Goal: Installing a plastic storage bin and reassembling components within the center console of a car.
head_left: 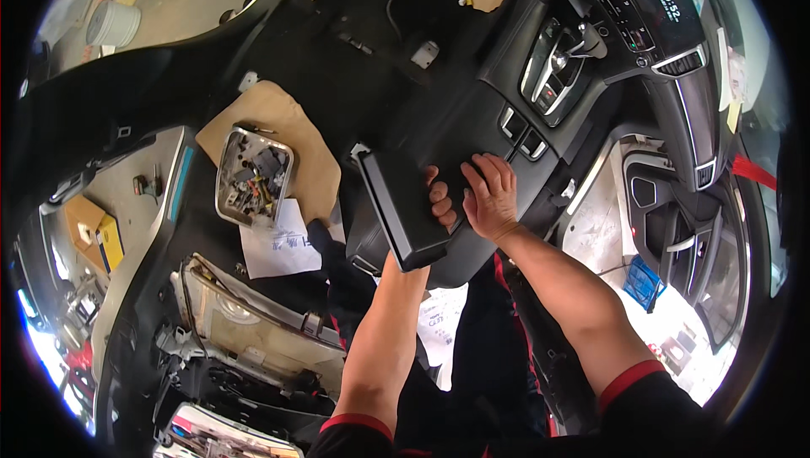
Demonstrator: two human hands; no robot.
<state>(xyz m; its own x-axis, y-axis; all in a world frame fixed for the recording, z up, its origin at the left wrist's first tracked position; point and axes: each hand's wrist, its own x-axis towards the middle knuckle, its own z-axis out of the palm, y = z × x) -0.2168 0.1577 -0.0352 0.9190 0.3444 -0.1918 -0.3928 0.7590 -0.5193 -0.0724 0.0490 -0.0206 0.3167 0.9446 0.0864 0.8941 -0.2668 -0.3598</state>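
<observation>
A black padded centre console (456, 133) runs diagonally under both of my hands. At its near end a thick black lid-like panel (396, 205) stands tilted. My left hand (441, 200) reaches past this panel, and its curled fingers show at the panel's right edge; the palm is hidden behind it. My right hand (491, 196) lies on the console top with its fingers stretched out, holding nothing. Just beyond that hand are the console's air vents (523, 133), and farther on the gear selector (561, 61).
To the left, a clear tray (253, 178) of small parts sits on brown cardboard (312, 141), beside handwritten paper (278, 243). Bare dark carpet (337, 61) has brackets and a cable. A lit dashboard screen (662, 2) is far right; an open door (688, 243) stands below it.
</observation>
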